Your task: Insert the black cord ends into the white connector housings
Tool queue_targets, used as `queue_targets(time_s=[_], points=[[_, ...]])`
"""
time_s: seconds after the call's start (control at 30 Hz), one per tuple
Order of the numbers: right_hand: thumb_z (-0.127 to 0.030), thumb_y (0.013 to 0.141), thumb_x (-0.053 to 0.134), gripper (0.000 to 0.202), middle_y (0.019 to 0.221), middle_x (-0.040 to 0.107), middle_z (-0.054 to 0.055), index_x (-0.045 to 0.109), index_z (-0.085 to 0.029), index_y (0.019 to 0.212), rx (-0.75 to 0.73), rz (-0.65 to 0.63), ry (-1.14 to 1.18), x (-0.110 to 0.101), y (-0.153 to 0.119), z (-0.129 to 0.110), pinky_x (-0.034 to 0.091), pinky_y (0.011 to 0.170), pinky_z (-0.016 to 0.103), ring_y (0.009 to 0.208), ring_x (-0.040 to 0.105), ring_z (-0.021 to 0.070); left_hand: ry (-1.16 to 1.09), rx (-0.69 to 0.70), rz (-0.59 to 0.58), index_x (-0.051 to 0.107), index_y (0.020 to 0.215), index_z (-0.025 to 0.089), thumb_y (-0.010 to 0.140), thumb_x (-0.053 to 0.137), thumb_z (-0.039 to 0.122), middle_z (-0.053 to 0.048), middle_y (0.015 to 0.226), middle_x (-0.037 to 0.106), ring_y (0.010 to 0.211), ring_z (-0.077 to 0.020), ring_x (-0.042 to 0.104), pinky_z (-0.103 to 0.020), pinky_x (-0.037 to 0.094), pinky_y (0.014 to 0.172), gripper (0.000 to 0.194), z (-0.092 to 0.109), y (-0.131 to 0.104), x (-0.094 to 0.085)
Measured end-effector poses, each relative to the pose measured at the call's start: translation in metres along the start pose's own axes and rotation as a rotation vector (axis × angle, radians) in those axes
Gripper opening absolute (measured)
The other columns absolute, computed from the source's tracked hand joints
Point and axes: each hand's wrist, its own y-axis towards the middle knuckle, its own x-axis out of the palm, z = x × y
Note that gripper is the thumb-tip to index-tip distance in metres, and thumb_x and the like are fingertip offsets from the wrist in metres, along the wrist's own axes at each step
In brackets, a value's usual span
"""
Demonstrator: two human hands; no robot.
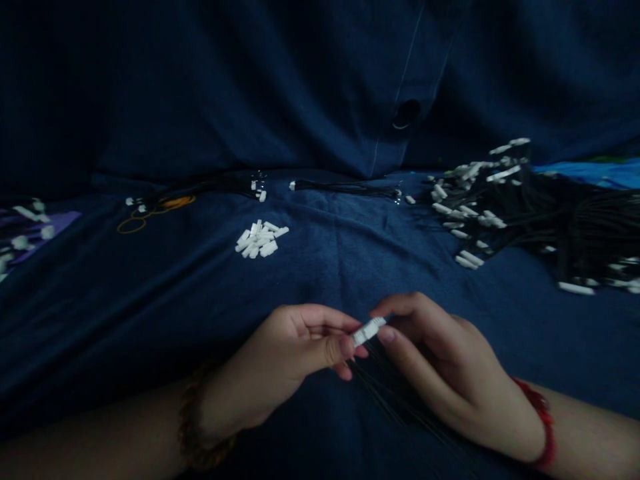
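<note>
A white plastic connector (369,331) with black wires (383,393) is held up in front of me. My left hand (295,347) pinches its left end between thumb and fingers. At the other end, the thumb and index finger of my right hand (450,367) close on the connector's tip. From below it the thin black wires trail down to the right, partly hidden by my right hand. Beyond my left hand lies a small heap of loose white connectors (260,239) on the dark blue cloth (200,287).
On the right is a large bundle of black wires (565,220) with white connectors, near bright blue material (590,173). Two smaller wire bundles lie at the back, the left one (210,185) beside yellow rubber bands (173,203). White pieces rest on purple material (60,227) at far left.
</note>
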Motion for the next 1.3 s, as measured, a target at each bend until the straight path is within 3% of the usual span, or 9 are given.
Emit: queue_targets(time_s=[0.17, 0.37, 0.63, 0.7, 0.77, 0.87, 1.0, 1.17, 1.3], points=[[-0.014, 0.084, 0.045, 0.013, 0.07, 0.057, -0.004, 0.045, -0.018, 0.097, -0.037, 0.035, -0.006, 0.001, 0.001, -0.001, 0.038, 0.051, 0.014, 0.055, 0.053, 0.0029, -0.031, -0.019, 0.019, 0.064, 0.089, 0.013, 0.073, 0.064, 0.022, -0.002, 0.077, 0.066, 0.072, -0.009, 0.058, -0.017, 0.044, 0.059, 0.019, 0.003, 0.002, 0.003], [-0.012, 0.084, 0.045, 0.012, 0.074, 0.058, -0.003, 0.047, -0.016, 0.095, -0.068, 0.046, 0.003, 0.004, 0.0, -0.004, 0.038, 0.054, 0.012, 0.059, 0.054, 0.0021, 0.018, -0.048, 0.052, 0.066, 0.087, 0.015, 0.071, 0.066, 0.026, 0.001, 0.07, 0.064, 0.06, -0.0049, 0.05, -0.014, 0.036, 0.051, 0.019, 0.004, 0.0, 0.002], [-0.011, 0.085, 0.042, 0.015, 0.082, 0.059, -0.001, 0.045, -0.018, 0.098, -0.004, -0.045, -0.009, 0.005, 0.003, -0.005, 0.041, 0.059, 0.015, 0.068, 0.056, 0.0053, 0.153, 0.019, 0.097, 0.069, 0.083, 0.018, 0.072, 0.063, 0.027, 0.0, 0.068, 0.064, 0.056, -0.0065, 0.045, -0.018, 0.033, 0.052, 0.015, 0.003, -0.003, 0.004], [-0.013, 0.085, 0.043, 0.02, 0.089, 0.058, 0.002, 0.045, -0.017, 0.104, -0.036, -0.039, -0.106, 0.002, 0.003, -0.006, 0.042, 0.067, 0.019, 0.077, 0.056, 0.0086, 0.147, 0.029, 0.114, 0.069, 0.08, 0.017, 0.071, 0.064, 0.028, -0.001, 0.07, 0.064, 0.058, -0.0077, 0.046, -0.019, 0.033, 0.052, 0.015, 0.002, -0.002, 0.003], [-0.015, 0.082, 0.046, 0.026, 0.097, 0.056, 0.006, 0.045, -0.017, 0.108, -0.11, 0.047, -0.287, -0.002, 0.003, -0.009, 0.041, 0.074, 0.028, 0.087, 0.052, 0.0152, 0.119, 0.037, 0.138, 0.068, 0.078, 0.016, 0.071, 0.064, 0.028, -0.002, 0.071, 0.065, 0.058, -0.0082, 0.046, -0.02, 0.032, 0.052, 0.014, 0.001, -0.001, 0.002], [-0.018, 0.078, 0.05, 0.016, 0.082, 0.055, 0.008, 0.054, -0.016, 0.094, -0.221, 0.128, -0.518, -0.008, -0.003, -0.018, 0.039, 0.066, 0.037, 0.076, 0.05, 0.0205, 0.093, 0.039, 0.171, 0.067, 0.079, 0.016, 0.072, 0.063, 0.027, -0.001, 0.072, 0.064, 0.058, -0.0078, 0.045, -0.02, 0.032, 0.053, 0.014, 0.0, 0.0, 0.002], [-0.023, 0.08, 0.046, 0.016, 0.066, 0.056, 0.004, 0.06, -0.017, 0.074, -0.177, -0.036, -0.514, -0.004, -0.011, -0.031, 0.042, 0.054, 0.035, 0.056, 0.051, 0.0172, 0.132, 0.073, 0.215, 0.067, 0.081, 0.018, 0.072, 0.063, 0.028, 0.0, 0.073, 0.065, 0.061, -0.0082, 0.048, -0.019, 0.034, 0.053, 0.014, 0.0, 0.0, 0.002], [-0.024, 0.08, 0.048, 0.014, 0.075, 0.06, 0.002, 0.06, -0.02, 0.078, -0.06, -0.083, -0.481, 0.006, -0.009, -0.029, 0.046, 0.057, 0.033, 0.062, 0.056, 0.0171, 0.115, 0.095, 0.236, 0.068, 0.08, 0.017, 0.072, 0.064, 0.03, 0.0, 0.071, 0.064, 0.057, -0.0074, 0.047, -0.019, 0.034, 0.052, 0.016, -0.001, 0.001, 0.002], [-0.018, 0.082, 0.047, 0.01, 0.076, 0.06, -0.004, 0.056, -0.022, 0.079, 0.065, -0.179, -0.215, 0.003, 0.001, -0.026, 0.044, 0.063, 0.023, 0.069, 0.057, 0.011, 0.107, 0.109, 0.235, 0.068, 0.08, 0.018, 0.072, 0.064, 0.028, 0.001, 0.07, 0.064, 0.055, -0.0067, 0.045, -0.019, 0.034, 0.051, 0.014, 0.0, 0.001, 0.002]])
